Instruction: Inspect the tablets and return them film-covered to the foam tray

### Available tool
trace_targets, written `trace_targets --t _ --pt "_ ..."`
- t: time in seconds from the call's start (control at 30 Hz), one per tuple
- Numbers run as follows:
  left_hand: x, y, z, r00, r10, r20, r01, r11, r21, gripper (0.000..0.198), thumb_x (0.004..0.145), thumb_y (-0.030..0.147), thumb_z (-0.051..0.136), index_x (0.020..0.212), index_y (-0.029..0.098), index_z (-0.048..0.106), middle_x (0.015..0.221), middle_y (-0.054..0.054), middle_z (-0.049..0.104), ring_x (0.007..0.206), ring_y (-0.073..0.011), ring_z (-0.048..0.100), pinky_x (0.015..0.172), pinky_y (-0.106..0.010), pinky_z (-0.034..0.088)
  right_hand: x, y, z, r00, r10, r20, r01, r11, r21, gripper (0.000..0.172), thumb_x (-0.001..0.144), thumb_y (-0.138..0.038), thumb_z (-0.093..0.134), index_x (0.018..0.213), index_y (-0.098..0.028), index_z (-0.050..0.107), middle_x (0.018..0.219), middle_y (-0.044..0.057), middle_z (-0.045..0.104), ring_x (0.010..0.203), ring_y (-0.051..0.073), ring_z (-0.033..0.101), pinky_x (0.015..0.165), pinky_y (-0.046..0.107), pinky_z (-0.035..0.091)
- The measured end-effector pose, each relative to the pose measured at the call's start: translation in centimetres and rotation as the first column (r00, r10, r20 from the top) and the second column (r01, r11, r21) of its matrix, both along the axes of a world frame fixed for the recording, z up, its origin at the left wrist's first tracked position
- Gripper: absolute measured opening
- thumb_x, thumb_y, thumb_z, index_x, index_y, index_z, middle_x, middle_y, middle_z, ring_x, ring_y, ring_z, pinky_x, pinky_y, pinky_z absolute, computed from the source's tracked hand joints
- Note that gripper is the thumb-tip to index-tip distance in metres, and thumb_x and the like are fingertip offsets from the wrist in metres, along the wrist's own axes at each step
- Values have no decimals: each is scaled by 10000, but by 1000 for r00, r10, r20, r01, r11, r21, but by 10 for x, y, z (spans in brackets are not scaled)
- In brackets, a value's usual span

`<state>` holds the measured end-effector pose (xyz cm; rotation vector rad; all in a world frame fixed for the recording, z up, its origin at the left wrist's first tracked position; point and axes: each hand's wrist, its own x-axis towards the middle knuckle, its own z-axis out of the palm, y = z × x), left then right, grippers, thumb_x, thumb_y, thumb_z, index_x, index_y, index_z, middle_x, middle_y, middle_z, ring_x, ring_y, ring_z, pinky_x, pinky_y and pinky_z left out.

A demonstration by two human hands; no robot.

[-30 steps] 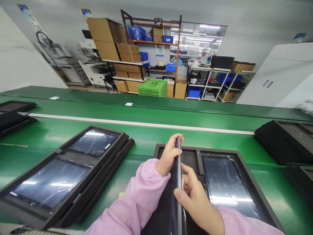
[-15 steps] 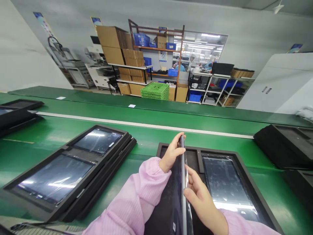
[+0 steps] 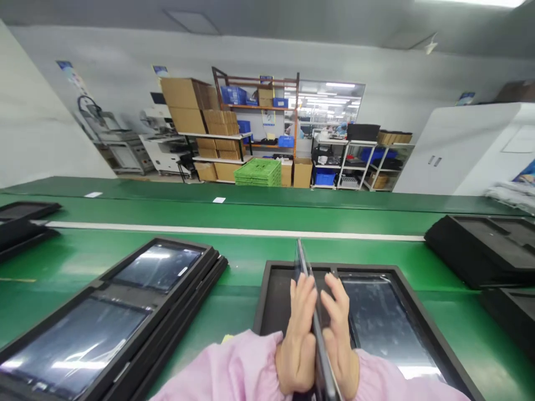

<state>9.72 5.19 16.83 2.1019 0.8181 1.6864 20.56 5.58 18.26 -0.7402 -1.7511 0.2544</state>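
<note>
A thin dark display panel [image 3: 303, 260] in clear film stands nearly on edge between my hands, its face turned sideways. My left hand [image 3: 298, 340] presses flat against one face, and my right hand [image 3: 339, 334] presses against the other. Both hold it above a black foam tray [image 3: 271, 303]. The tray's right compartment carries another filmed display panel [image 3: 376, 317]. The lower end of the held panel is partly hidden behind my hands and pink cleanroom sleeves.
A stack of black trays with a display panel [image 3: 75, 348] lies on the green conveyor bench [image 3: 242, 262] to the left. Black foam trays [image 3: 480, 250] sit to the right. Beyond stand a green crate stack [image 3: 258, 172] and shelving [image 3: 254, 111] with cardboard boxes.
My hands have come together on both faces of the panel, which now stands more upright. The view has tilted up, showing more of the room and ceiling.
</note>
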Motion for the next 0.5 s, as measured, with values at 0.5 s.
trace_targets --t 0.5 --pt "46 66 81 849 109 517 268 756 -598 406 893 377 372 1151 144 581 1292 -90 539 1235 -206 446 1096 -357 284 -5 69 57 825 -102 -556 -229 839 -493 311 862 -369 420 1100 -192 512 1115 61 582 1060 221 528 965 359 405"
